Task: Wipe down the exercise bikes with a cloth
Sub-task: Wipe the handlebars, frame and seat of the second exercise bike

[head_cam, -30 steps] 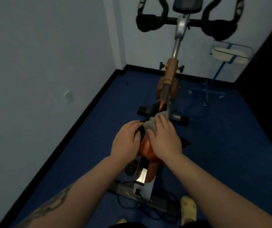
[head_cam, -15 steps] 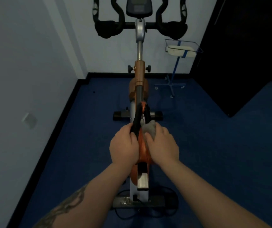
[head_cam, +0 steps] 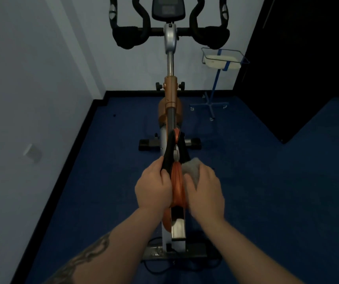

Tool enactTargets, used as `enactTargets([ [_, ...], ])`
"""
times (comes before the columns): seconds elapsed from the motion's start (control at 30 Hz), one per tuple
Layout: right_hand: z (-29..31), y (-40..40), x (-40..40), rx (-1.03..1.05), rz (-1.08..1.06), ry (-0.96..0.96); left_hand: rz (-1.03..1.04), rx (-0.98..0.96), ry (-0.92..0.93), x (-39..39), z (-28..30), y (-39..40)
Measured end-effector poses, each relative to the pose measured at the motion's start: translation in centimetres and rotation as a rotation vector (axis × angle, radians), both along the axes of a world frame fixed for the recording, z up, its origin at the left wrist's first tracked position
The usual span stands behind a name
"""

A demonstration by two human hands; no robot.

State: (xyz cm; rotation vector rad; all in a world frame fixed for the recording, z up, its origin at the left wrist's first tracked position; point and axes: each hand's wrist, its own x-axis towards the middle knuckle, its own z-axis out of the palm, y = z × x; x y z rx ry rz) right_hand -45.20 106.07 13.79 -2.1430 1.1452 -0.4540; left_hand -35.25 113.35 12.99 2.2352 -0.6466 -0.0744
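An orange and black exercise bike (head_cam: 171,93) stands straight ahead of me on the blue floor, its black handlebars (head_cam: 170,31) near the far wall. Its orange and black saddle (head_cam: 177,181) lies between my hands. My left hand (head_cam: 154,188) grips the saddle's left edge, fingers curled round the black side. My right hand (head_cam: 204,191) holds a grey cloth (head_cam: 192,168) against the saddle's right side. Most of the cloth is hidden under my fingers.
A white wall (head_cam: 31,99) with a socket plate runs close along the left. A blue wheeled stand (head_cam: 215,95) with a wire basket holding a white tray stands at the back right. A dark door (head_cam: 299,64) fills the right. Blue floor lies open on both sides of the bike.
The view swung so the bike now stands centred and upright in view. My right hand with the cloth slid from the saddle's top to its right side. My left hand stayed on the left edge.
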Motion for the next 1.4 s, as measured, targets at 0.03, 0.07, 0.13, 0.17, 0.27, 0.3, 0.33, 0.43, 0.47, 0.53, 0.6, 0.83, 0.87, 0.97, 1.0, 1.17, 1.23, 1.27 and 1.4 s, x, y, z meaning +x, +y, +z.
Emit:
enactTargets([
  [0.03,-0.2,0.8,-0.8,-0.015,0.015,-0.057,-0.002,0.0,-0.002,0.0,0.0,0.0],
  [0.07,-0.4,0.9,-1.2,-0.031,0.033,-0.08,-0.003,0.003,-0.004,0.1,0.0,0.0],
  [0.13,-0.3,-0.2,-0.9,-0.01,0.066,-0.043,-0.018,0.012,-0.006,0.0,0.2,0.0],
  [0.17,-0.3,-1.2,-0.3,0.012,0.082,-0.006,-0.029,0.016,-0.01,-0.1,0.2,0.0],
  [0.27,0.3,-3.6,1.6,0.086,0.103,0.088,-0.015,0.04,-0.031,-0.1,0.2,-0.1],
  [0.3,0.2,-3.7,1.7,0.097,0.072,0.07,-0.005,0.039,-0.042,-0.3,0.1,0.0],
  [0.33,0.0,-3.2,1.6,0.087,0.028,0.016,0.001,0.033,-0.058,-0.4,0.2,0.0],
  [0.43,-0.9,0.6,-0.6,0.013,-0.024,-0.156,0.017,0.009,-0.104,-0.5,0.3,0.0],
  [0.47,-1.1,1.5,-1.3,-0.016,0.004,-0.171,0.019,0.01,-0.114,-0.6,0.3,0.0],
  [0.53,-1.0,0.5,-1.4,-0.029,0.059,-0.116,0.022,0.019,-0.131,-0.7,0.3,0.0],
  [0.6,-0.6,-2.1,0.2,0.05,0.088,0.026,0.022,0.018,-0.137,-0.7,0.3,0.1],
  [0.83,-1.1,-0.1,-0.7,0.042,-0.008,-0.171,0.019,0.012,-0.117,-0.7,0.5,0.4],
  [0.87,-1.3,1.1,-1.7,0.031,0.004,-0.215,0.019,0.007,-0.114,-0.7,0.5,0.4],
  [0.97,-1.0,-0.3,-1.9,0.004,0.084,-0.068,0.019,0.012,-0.094,-0.8,0.5,0.4],
  [1.0,-0.8,-1.6,-1.1,0.036,0.112,0.028,0.02,0.016,-0.09,-0.8,0.6,0.4],
  [1.17,0.7,-5.0,2.6,0.11,0.101,0.201,0.011,0.012,-0.129,-1.0,0.9,0.4],
  [1.23,0.1,-2.7,1.6,-0.052,0.059,0.156,0.009,0.013,-0.133,-0.9,0.8,0.4],
  [1.27,-0.2,-1.2,0.8,-0.115,0.058,0.116,0.007,0.018,-0.134,-0.9,0.8,0.4],
  [1.4,-0.2,0.1,-0.1,-0.198,0.126,0.107,-0.003,0.038,-0.126,-0.7,0.7,0.4],
])
